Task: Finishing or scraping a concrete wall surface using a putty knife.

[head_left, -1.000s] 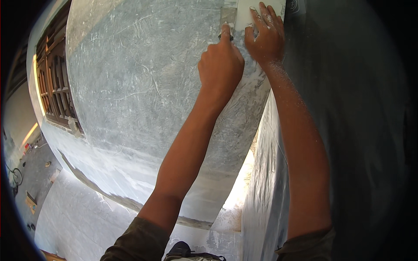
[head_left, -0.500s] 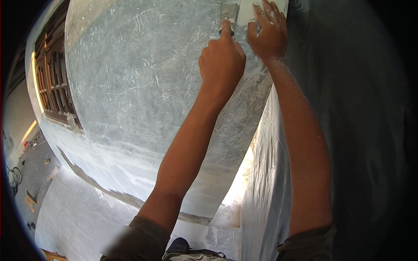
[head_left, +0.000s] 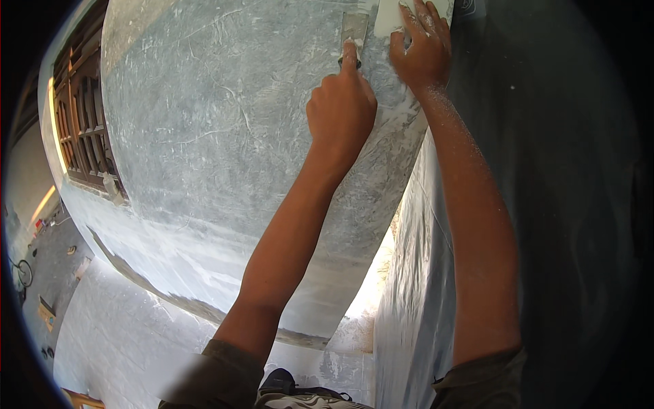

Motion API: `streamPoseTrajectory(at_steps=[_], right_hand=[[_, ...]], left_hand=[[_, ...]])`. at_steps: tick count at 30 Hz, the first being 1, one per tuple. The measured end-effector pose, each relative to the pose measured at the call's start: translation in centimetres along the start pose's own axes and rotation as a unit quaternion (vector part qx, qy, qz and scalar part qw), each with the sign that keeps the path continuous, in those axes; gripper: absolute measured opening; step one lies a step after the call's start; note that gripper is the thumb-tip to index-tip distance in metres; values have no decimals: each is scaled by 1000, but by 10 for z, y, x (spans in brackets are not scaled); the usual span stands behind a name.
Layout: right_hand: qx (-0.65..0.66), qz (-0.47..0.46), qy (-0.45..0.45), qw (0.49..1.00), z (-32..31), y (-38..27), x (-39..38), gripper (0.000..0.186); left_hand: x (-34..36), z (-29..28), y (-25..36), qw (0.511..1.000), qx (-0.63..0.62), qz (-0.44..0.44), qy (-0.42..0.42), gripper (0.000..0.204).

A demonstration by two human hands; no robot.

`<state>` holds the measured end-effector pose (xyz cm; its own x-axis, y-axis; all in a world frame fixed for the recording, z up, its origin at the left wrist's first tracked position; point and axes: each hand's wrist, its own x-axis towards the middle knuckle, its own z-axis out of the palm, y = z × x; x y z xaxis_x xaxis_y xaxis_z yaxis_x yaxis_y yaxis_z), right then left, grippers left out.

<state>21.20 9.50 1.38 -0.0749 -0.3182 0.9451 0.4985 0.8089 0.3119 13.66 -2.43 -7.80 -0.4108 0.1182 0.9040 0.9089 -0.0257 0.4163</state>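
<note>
My left hand (head_left: 340,116) is closed round the dark handle of a putty knife (head_left: 355,26), index finger stretched along its pale-smeared metal blade, which lies against the grey plastered wall (head_left: 225,109). Just right of it, my right hand (head_left: 422,58) lies open on a flat white board (head_left: 388,17) at the wall's edge, fingers spread and dusted with white. The board's top runs out of the picture, and the knife's handle is mostly hidden under my fingers.
A wooden barred window (head_left: 85,116) is at left, with a small clear bottle (head_left: 111,187) on its sill. Crumpled grey sheeting (head_left: 405,286) hangs below my right arm; a dark surface (head_left: 565,170) fills the right. Small items (head_left: 46,313) lie on the lower-left floor (head_left: 48,259).
My right hand and the white board have shifted slightly up and to the right. My left hand with the knife rose a little, then moved slightly back down and to the left.
</note>
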Motion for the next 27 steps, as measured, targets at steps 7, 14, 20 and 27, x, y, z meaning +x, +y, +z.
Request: streamPoseTrajectory(at_steps=[7,14,20,27], right_hand=[[9,6,1,1000,1,-6,1,47],[-9,-1,-4,1000,-3,-3,1,47],[-4,1,-2,1000,-1,-7,2,48],[-6,-3,3,1000,1,-1,1,48]], left_hand=[[19,-2,0,999,25,37,8,53],[-3,-6,-2,998,11,-25,-51,47],[17,-10,4,998,35,45,2,53],[6,-7,0,998,32,-15,-43,47]])
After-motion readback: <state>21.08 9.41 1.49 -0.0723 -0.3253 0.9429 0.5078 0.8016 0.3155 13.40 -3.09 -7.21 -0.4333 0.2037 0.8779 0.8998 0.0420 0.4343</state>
